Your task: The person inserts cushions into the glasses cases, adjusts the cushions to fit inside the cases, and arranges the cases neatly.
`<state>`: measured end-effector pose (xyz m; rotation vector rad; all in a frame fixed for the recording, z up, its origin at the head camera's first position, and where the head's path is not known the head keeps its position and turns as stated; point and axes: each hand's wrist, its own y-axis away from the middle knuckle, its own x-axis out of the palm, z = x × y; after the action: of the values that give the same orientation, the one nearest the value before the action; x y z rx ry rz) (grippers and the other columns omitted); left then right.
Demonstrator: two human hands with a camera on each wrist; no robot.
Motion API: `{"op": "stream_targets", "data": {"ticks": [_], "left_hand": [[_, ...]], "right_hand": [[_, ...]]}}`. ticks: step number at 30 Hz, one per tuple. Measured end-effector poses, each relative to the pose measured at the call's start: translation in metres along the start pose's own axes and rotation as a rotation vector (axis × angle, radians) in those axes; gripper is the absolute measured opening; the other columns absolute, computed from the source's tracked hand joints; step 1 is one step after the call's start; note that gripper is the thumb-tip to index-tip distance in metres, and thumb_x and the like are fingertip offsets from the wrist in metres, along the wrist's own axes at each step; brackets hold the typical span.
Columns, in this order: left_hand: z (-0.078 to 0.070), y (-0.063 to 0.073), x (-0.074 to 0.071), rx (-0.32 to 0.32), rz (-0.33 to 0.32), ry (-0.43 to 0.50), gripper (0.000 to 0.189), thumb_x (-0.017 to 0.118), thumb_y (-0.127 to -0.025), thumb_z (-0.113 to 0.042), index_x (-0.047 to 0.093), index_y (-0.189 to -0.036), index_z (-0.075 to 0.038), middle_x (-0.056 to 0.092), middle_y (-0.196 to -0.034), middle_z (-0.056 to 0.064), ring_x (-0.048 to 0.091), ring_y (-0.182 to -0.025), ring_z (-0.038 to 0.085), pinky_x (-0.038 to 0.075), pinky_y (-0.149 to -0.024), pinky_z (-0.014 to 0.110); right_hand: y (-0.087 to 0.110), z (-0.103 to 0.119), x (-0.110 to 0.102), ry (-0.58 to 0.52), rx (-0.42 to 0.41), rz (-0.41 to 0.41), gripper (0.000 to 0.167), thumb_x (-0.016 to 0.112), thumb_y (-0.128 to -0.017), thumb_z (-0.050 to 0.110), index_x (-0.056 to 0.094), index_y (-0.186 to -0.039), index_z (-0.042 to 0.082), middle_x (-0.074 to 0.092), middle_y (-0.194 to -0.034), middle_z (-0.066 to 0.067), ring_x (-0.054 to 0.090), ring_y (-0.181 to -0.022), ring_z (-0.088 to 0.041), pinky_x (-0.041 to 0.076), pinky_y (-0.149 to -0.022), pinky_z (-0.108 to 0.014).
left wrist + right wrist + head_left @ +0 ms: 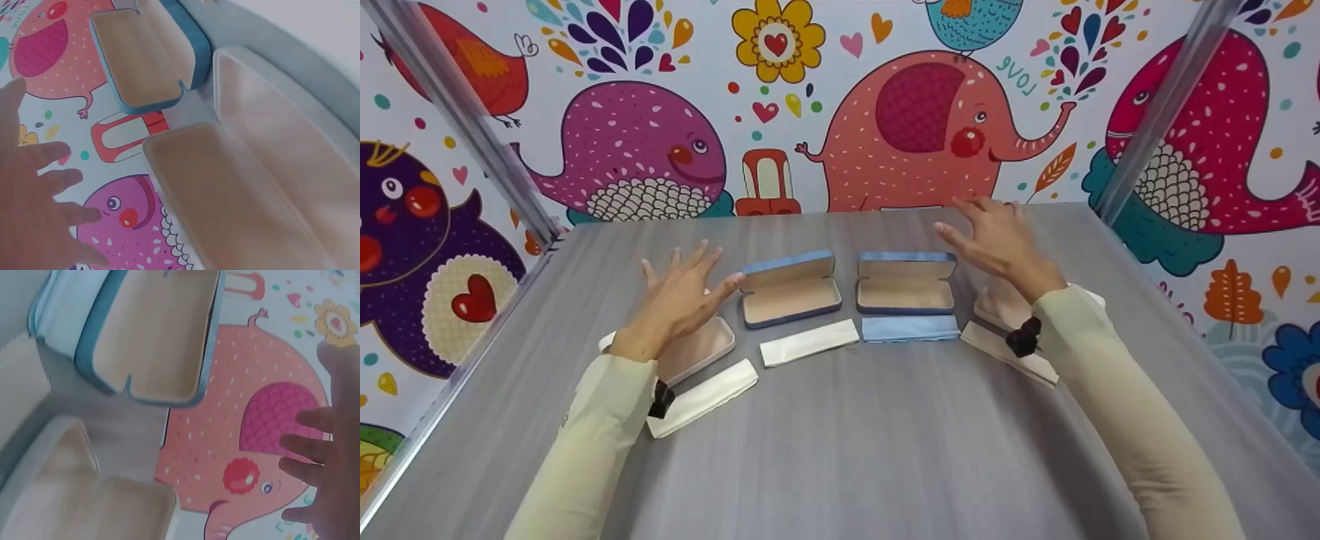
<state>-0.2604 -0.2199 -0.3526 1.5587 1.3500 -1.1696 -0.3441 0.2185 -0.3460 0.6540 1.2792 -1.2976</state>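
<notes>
My left hand (679, 300), fingers spread and nothing held, hovers over a pale eyeglass case (701, 351) at the left, partly hiding it. Fingers spread too, my right hand (994, 240) is above the table's back right, between a blue eyeglass case (905, 295) and a pale case (997, 304) that my forearm partly covers. Another blue case (791, 301) stands left of centre, near my left thumb. All these cases have their lids up; bare beige linings show in the blue case (157, 337) in the right wrist view and the pale case (191, 185) in the left wrist view.
Folded cloths lie in front of the cases: a cream one (705, 399) at left, another cream cloth (810, 343), a blue cloth (911, 328) and a beige cloth (1012, 356) at right. A cartoon-printed wall (780, 112) borders the grey table (847, 450) behind.
</notes>
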Motion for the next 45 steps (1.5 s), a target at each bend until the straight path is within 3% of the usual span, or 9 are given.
{"op": "stream_targets", "data": {"ticks": [6, 14, 19, 26, 33, 38, 41, 45], "left_hand": [[-0.003, 0.018, 0.002, -0.001, -0.028, 0.091, 0.080, 0.033, -0.102, -0.065, 0.030, -0.157, -0.008, 0.017, -0.166, 0.020, 0.010, -0.151, 0.053, -0.011, -0.113, 0.078], [-0.008, 0.039, 0.005, 0.010, -0.098, 0.250, 0.069, 0.037, -0.105, -0.056, 0.040, -0.152, -0.006, 0.032, -0.161, 0.021, 0.025, -0.151, 0.043, 0.000, -0.120, 0.071], [-0.008, 0.052, 0.006, 0.013, -0.122, 0.338, 0.062, 0.038, -0.107, -0.050, 0.044, -0.150, -0.006, 0.041, -0.157, 0.021, 0.032, -0.148, 0.042, 0.017, -0.122, 0.063], [-0.006, 0.069, 0.006, -0.009, -0.216, 0.463, 0.052, 0.042, -0.107, -0.042, 0.057, -0.138, -0.003, 0.059, -0.140, 0.022, 0.052, -0.134, 0.041, 0.039, -0.112, 0.057], [0.000, 0.086, 0.006, -0.072, -0.267, 0.553, 0.050, 0.038, -0.109, -0.038, 0.061, -0.134, -0.002, 0.064, -0.132, 0.024, 0.058, -0.127, 0.040, 0.044, -0.109, 0.053], [0.003, 0.096, 0.008, -0.108, -0.300, 0.637, 0.046, 0.037, -0.110, -0.034, 0.063, -0.129, -0.001, 0.067, -0.126, 0.023, 0.065, -0.117, 0.032, 0.053, -0.098, 0.030], [0.007, 0.102, 0.012, -0.111, -0.306, 0.715, 0.044, 0.038, -0.110, -0.029, 0.063, -0.127, 0.003, 0.067, -0.127, 0.023, 0.068, -0.110, 0.017, 0.054, -0.089, 0.015], [0.015, 0.110, 0.017, -0.125, -0.297, 0.817, 0.043, 0.039, -0.110, -0.027, 0.061, -0.129, 0.005, 0.068, -0.127, 0.020, 0.065, -0.101, -0.003, 0.054, -0.086, 0.014]], "right_hand": [[0.007, 0.018, 0.004, -0.087, -0.040, -0.001, 0.076, 0.055, -0.091, 0.064, 0.043, -0.153, 0.021, 0.039, -0.160, -0.009, 0.031, -0.149, -0.034, 0.017, -0.121, -0.067], [0.015, 0.046, 0.012, -0.188, -0.070, 0.020, 0.066, 0.058, -0.094, 0.055, 0.051, -0.147, 0.017, 0.049, -0.150, -0.012, 0.041, -0.142, -0.033, 0.023, -0.118, -0.068], [0.023, 0.062, 0.017, -0.258, -0.069, 0.028, 0.062, 0.058, -0.095, 0.054, 0.054, -0.145, 0.018, 0.052, -0.147, -0.011, 0.046, -0.139, -0.033, 0.024, -0.118, -0.068], [0.033, 0.082, 0.026, -0.432, -0.069, 0.042, 0.054, 0.060, -0.097, 0.048, 0.058, -0.140, 0.017, 0.058, -0.140, -0.010, 0.050, -0.133, -0.032, 0.043, -0.111, -0.056], [0.042, 0.099, 0.031, -0.578, -0.055, 0.066, 0.050, 0.064, -0.096, 0.046, 0.061, -0.137, 0.018, 0.061, -0.136, -0.006, 0.055, -0.130, -0.028, 0.049, -0.108, -0.049], [0.046, 0.112, 0.034, -0.693, -0.050, 0.101, 0.047, 0.065, -0.096, 0.044, 0.063, -0.135, 0.017, 0.065, -0.133, -0.005, 0.064, -0.121, -0.025, 0.053, -0.103, -0.044], [0.047, 0.119, 0.037, -0.816, -0.051, 0.137, 0.047, 0.065, -0.098, 0.038, 0.061, -0.136, 0.012, 0.066, -0.133, -0.008, 0.065, -0.120, -0.025, 0.053, -0.104, -0.042], [0.049, 0.127, 0.042, -0.969, -0.029, 0.202, 0.046, 0.064, -0.099, 0.033, 0.060, -0.137, 0.008, 0.066, -0.133, -0.010, 0.064, -0.122, -0.023, 0.053, -0.105, -0.041]]}}
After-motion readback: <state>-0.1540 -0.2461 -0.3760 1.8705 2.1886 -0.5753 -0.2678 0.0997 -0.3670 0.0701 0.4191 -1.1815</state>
